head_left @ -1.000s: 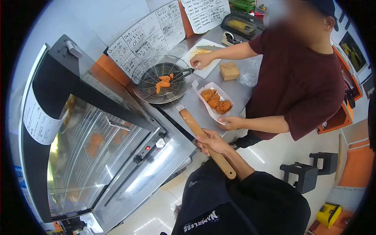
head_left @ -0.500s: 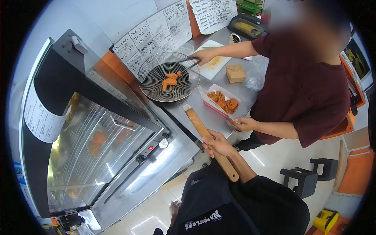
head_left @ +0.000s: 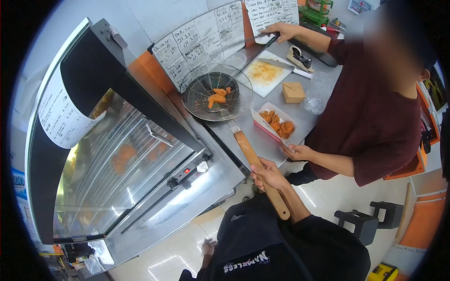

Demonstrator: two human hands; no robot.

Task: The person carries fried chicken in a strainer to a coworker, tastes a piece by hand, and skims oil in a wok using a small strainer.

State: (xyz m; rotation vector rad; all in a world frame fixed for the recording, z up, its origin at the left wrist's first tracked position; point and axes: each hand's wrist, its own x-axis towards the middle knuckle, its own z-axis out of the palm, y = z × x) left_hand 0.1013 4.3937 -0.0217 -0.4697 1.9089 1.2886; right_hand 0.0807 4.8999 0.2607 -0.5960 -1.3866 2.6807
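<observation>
My right hand (head_left: 269,174) is closed round the wooden handle of a wire skimmer (head_left: 243,147). The skimmer's round mesh basket, over the left side of the steel counter, holds several orange-brown fried pieces (head_left: 217,99). Low in the view, beside my black apron, hangs my left hand (head_left: 207,247); its fingers are too small and blurred to read. A co-worker's hand (head_left: 302,152) touches the near end of a paper box (head_left: 268,127) with fried chicken in it. The co-worker's other hand (head_left: 284,31) holds a dark-handled tool near the wall sheets.
On the counter (head_left: 281,107) are a white cutting board (head_left: 259,83) with a knife, a small brown box (head_left: 293,92), a plastic bag (head_left: 317,93) and a tape dispenser (head_left: 300,58). A glass warming cabinet (head_left: 122,154) stands left. Black stools (head_left: 358,225) are at right.
The co-worker's upper hand has moved from beside the skimmer basket to the back of the counter with the dark tool. My right hand still grips the handle; the view has shifted.
</observation>
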